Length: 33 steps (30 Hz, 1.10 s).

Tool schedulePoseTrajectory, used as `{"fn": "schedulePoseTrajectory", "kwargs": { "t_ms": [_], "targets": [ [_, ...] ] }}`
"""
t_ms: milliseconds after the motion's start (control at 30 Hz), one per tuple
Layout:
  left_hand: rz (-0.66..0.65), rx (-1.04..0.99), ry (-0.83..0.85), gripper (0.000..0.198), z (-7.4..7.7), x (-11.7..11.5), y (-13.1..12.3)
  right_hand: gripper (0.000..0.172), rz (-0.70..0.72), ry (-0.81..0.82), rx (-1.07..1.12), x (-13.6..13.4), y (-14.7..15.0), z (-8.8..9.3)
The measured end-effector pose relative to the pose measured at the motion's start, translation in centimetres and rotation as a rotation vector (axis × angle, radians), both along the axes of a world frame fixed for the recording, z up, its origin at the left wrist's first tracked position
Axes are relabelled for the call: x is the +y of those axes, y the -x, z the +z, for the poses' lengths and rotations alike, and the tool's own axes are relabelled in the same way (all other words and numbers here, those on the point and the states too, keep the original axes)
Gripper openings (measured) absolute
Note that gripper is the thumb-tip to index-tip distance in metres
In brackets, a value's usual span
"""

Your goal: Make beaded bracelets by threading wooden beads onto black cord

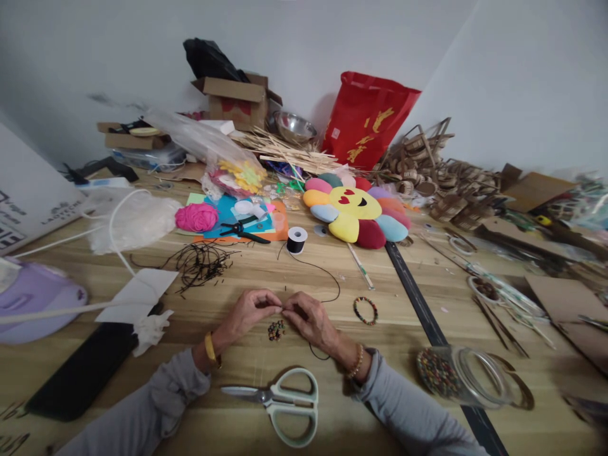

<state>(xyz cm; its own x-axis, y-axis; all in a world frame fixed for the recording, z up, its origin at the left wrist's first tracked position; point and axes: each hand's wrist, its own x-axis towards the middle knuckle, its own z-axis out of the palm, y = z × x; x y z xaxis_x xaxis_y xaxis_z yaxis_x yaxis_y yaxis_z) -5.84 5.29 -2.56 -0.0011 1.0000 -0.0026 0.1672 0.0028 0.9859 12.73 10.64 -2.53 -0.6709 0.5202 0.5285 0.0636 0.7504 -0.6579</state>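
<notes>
Your left hand (pixel 249 311) and right hand (pixel 308 318) meet at the fingertips, both pinched on the cord (pixel 327 272); the beads (pixel 276 330) sit just below them, scissors (pixel 285 403) nearer you.

Two hands (pixel 249 310) (pixel 308 318), one spool (pixel 297 240), one jar (pixel 463 378), one cushion (pixel 355 209)

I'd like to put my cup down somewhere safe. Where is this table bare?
Bare wood lies between the white paper and the left hand, and right of the black strip, beyond the jar. The back is crowded from the flower cushion to the wall. The right hand meets it, both pinching black cord.
</notes>
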Motion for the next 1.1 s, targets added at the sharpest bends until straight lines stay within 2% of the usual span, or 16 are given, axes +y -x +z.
{"fn": "schedulePoseTrajectory", "kwargs": {
  "t_ms": [233, 433, 633, 733, 900, 1100],
  "targets": [
    [0.002, -0.008, 0.024, 0.016, 0.5, 0.0, -0.1, 0.01, 0.019, 0.031, 0.004, 0.0, -0.2, -0.1],
    [-0.007, 0.038, 0.038, 0.015, 1.4, -0.1, -0.4, 0.009, 0.046, -0.008, -0.023, 0.0, -0.3, 0.5],
    [0.057, -0.005, 0.084, 0.016, 1.5, 0.2, 0.0, 0.004, -0.137, -0.079, -0.095, 0.1, -0.3, 0.8],
    [0.095, -0.033, 0.093, 0.016, 1.6, 0.2, 0.2, 0.012, -0.179, -0.105, -0.134, 0.2, -0.4, 0.6],
    [0.11, -0.065, 0.105, 0.018, 1.8, 0.2, 0.2, 0.026, -0.165, -0.109, -0.161, 0.3, -0.5, 0.5],
    [0.076, -0.025, 0.076, 0.017, 1.5, 0.1, 0.1, 0.027, -0.075, -0.04, -0.106, 0.2, -0.5, 0.8]
  ]
}}
